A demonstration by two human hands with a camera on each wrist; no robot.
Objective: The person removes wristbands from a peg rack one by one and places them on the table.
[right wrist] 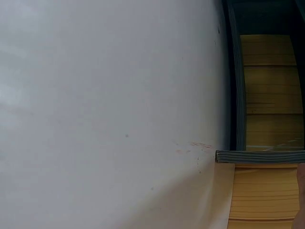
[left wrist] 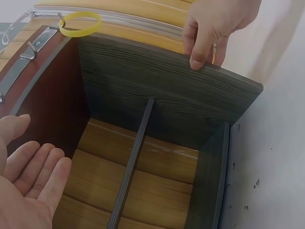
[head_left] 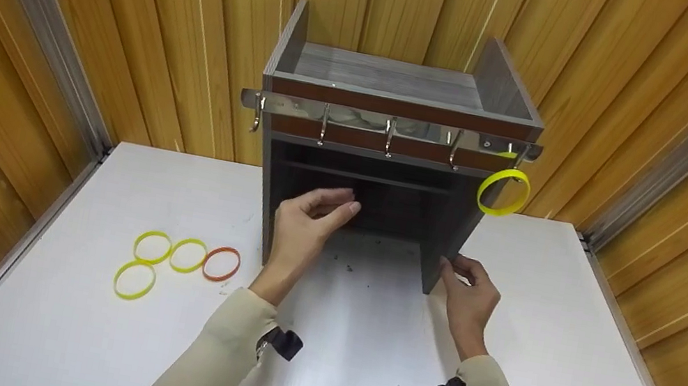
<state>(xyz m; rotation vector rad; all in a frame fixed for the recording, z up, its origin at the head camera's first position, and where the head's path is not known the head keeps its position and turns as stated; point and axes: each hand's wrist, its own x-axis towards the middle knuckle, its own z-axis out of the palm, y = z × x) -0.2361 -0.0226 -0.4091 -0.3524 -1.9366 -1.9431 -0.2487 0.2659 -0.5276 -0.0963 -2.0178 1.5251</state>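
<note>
A grey wooden rack (head_left: 392, 78) stands upright, with a metal strip (head_left: 357, 119) of several hooks across its front. From the rightmost hook hangs a yellow wristband (head_left: 500, 213). My left hand (head_left: 304, 225) hovers before the rack's lower opening, fingers loosely bent and nothing in them; in the left wrist view its palm (left wrist: 28, 195) shows bare. My right hand (head_left: 470, 300) grips the front edge of the right side panel (left wrist: 157, 71) low down, thumb on its inner face. In the right wrist view only a sliver of that hand (right wrist: 300, 200) shows beside the panel's edge (right wrist: 259, 156).
Left of the rack, three yellow wristbands (head_left: 132, 296) and an orange-red one (head_left: 219, 279) lie flat on the white table (head_left: 45, 324). Wood-patterned walls (head_left: 0, 55) enclose the table at the back and both sides. Dark specks (head_left: 350, 268) dot the tabletop under the rack.
</note>
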